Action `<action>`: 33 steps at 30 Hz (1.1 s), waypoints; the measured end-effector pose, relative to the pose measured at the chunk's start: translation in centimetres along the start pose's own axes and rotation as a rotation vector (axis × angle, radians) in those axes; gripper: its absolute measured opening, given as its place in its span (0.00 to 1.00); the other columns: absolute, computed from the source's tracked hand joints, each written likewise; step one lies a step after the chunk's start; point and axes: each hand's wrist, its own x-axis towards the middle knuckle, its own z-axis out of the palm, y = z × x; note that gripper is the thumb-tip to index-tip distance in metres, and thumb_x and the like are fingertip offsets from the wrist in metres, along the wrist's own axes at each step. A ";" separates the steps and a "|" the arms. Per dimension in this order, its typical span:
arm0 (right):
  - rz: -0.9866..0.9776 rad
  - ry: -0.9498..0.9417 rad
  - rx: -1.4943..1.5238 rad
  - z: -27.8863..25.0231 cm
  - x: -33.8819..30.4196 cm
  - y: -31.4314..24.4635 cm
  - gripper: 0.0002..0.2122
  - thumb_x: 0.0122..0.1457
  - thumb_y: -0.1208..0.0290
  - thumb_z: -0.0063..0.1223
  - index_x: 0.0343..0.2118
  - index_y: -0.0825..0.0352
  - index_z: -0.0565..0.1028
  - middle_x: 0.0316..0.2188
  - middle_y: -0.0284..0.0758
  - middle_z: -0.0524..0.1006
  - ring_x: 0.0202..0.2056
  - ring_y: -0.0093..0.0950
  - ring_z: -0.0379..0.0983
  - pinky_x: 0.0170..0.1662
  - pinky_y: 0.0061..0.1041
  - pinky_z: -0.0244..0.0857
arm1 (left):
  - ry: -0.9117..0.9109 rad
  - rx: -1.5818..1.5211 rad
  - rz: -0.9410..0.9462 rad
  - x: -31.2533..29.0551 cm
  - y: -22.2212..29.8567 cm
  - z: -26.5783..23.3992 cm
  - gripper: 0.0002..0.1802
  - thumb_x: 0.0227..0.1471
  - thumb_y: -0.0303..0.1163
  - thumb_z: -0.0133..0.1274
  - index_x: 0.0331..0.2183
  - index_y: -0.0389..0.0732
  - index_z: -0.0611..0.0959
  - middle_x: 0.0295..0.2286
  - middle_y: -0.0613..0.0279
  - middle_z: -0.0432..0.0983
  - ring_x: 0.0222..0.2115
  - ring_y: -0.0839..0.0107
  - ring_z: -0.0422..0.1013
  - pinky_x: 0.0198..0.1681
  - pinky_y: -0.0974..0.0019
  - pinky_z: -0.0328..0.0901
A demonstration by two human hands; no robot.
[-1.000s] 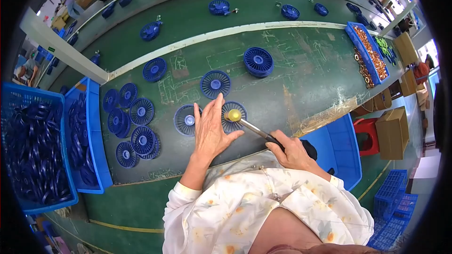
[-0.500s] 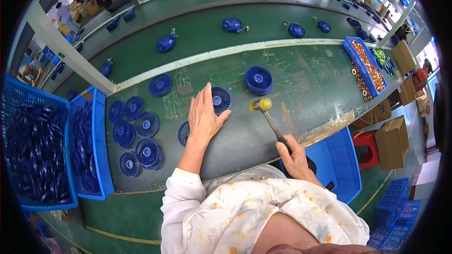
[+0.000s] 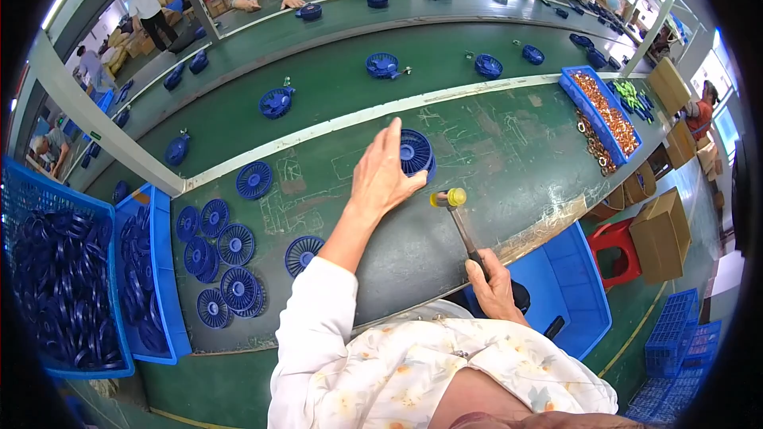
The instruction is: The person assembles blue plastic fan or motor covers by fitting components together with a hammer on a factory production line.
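Observation:
My left hand [image 3: 380, 171] is at a small stack of round blue fan grilles [image 3: 416, 151], its thumb and fingers around the left edge of the top one. In my right hand [image 3: 491, 280] is a hammer [image 3: 461, 226] with a yellow head, gripped by its dark handle. The hammer head hovers over the bench, just right of and nearer than the stack. Under my left forearm lies another grille [image 3: 304, 254], partly covered. More grilles [image 3: 236, 245] are spread over the left of the bench, some overlapping, with a single one [image 3: 254, 180] farther back.
Blue crates [image 3: 119, 290] full of dark blue parts stand at the left. A blue tray [image 3: 566, 83] of copper-coloured rings sits at the right. Beyond the white rail, a green conveyor [image 3: 326, 83] carries fan heads. A blue bin [image 3: 556, 294] and red stool [image 3: 616, 250] are at right.
My left hand has moved right with a grille, from the middle of the bench to the stack. My right hand still holds the hammer. The whole view has shifted slightly.

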 end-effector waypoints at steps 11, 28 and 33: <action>0.008 -0.052 -0.055 0.4 -0.5 -1.1 0.08 0.68 0.68 0.58 0.41 0.67 0.76 0.22 0.33 0.70 0.26 0.19 0.63 0.30 0.25 0.64 | 0.031 0.208 -0.152 -10.0 -1.4 -7.2 0.64 0.37 0.50 0.76 0.69 0.40 0.62 0.67 0.39 0.59 0.69 0.44 0.54 0.72 0.49 0.53; -0.237 -0.660 -0.519 9.3 3.2 -7.2 0.09 0.70 0.64 0.54 0.44 0.63 0.73 0.20 0.49 0.75 0.25 0.54 0.76 0.30 0.47 0.67 | 0.166 -0.035 -0.402 -21.6 -5.8 -7.6 0.65 0.33 0.35 0.79 0.70 0.41 0.61 0.60 0.46 0.72 0.60 0.48 0.68 0.65 0.50 0.63; -0.150 -0.647 -0.426 9.4 2.8 -8.7 0.10 0.70 0.61 0.52 0.44 0.61 0.69 0.21 0.52 0.78 0.29 0.60 0.76 0.31 0.57 0.68 | 0.147 -0.077 -0.425 -21.6 -6.1 -8.2 0.66 0.33 0.36 0.79 0.70 0.41 0.59 0.59 0.47 0.72 0.60 0.48 0.68 0.70 0.42 0.54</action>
